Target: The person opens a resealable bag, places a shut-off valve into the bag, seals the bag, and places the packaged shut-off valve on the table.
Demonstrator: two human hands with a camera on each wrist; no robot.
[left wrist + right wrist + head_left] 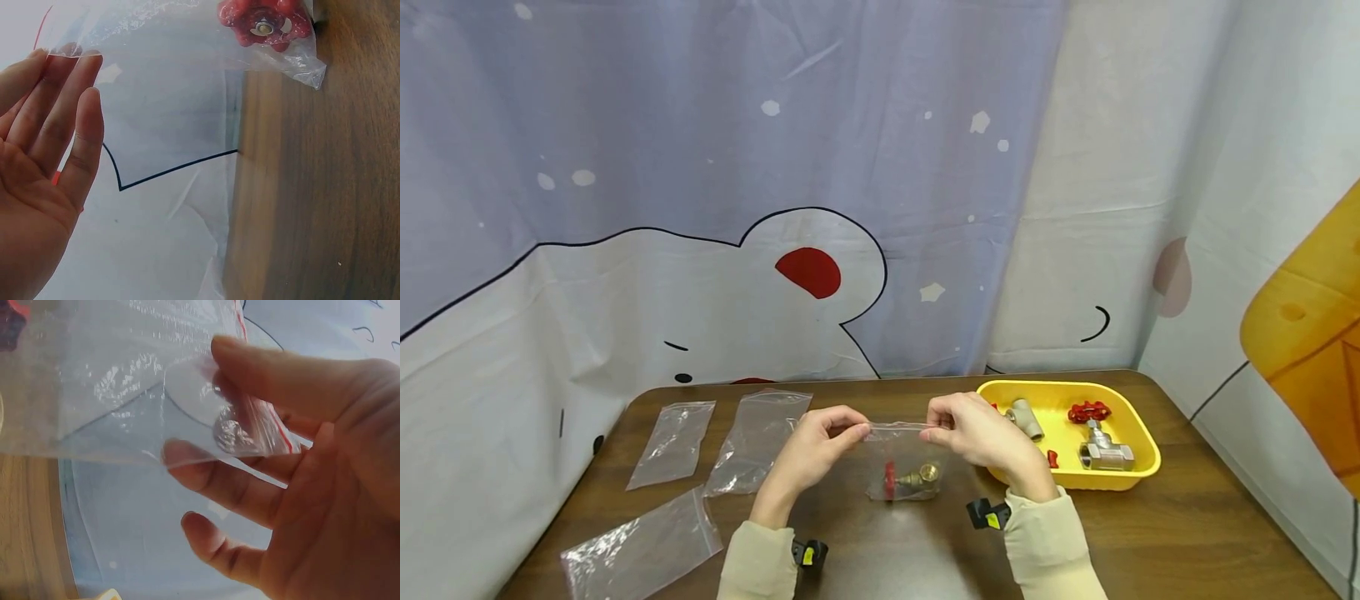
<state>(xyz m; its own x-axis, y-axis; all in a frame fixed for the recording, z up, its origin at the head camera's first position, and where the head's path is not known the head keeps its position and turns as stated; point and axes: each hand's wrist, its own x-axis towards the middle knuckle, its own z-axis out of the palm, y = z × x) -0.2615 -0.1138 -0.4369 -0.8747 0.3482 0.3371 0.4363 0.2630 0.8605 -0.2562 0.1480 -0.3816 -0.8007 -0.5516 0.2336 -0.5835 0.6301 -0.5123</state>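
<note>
A clear zip bag [895,454] hangs upright between both hands over the table. Inside it, near the bottom, lies a brass valve [917,478] with a red handwheel [265,25]. My left hand [822,442] pinches the bag's top left corner between thumb and fingers. At the opposite top corner my right hand [976,429] pinches the bag, with the zip's red line [279,428] running by the fingers in the right wrist view. The lower fingers of the right hand spread below the bag's edge.
A yellow tray [1138,482] at the right holds a steel valve [1105,450] with a red handwheel, a grey pipe fitting [1026,419] and small red parts. Three more clear bags lie at the left, one nearest the front [643,546]. A printed curtain [910,183] hangs behind the table.
</note>
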